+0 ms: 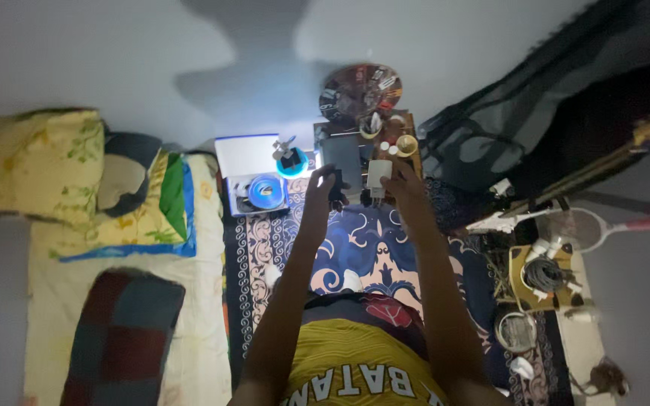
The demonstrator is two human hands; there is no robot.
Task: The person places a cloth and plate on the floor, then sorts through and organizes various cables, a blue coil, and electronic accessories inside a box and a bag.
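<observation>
Nearest the camera, a person in a yellow shirt (355,368) is sitting on a patterned blue rug (362,248), both arms reaching forward. To the right, beside the rug, a coil of grey cable (545,274) is lying on a small yellow board, with a racket (588,225) just beyond it. To the left, a pale bed (114,278) is carrying a dark checked blanket and a floral yellow pillow (31,165). Farther out, the left hand (323,184) is closing its fingers around a small dark object (336,197), too dim to identify. The right hand (400,180) is gripping a white rectangular box (378,174) by its right edge, just beside the left hand. Left of the hands, an open white box (253,177) is holding a glowing blue coil. Beyond, a low wooden tabletop (408,124) is bearing a yellow cup (406,144), and a round patterned plate (361,90) is leaning against the wall.
</observation>
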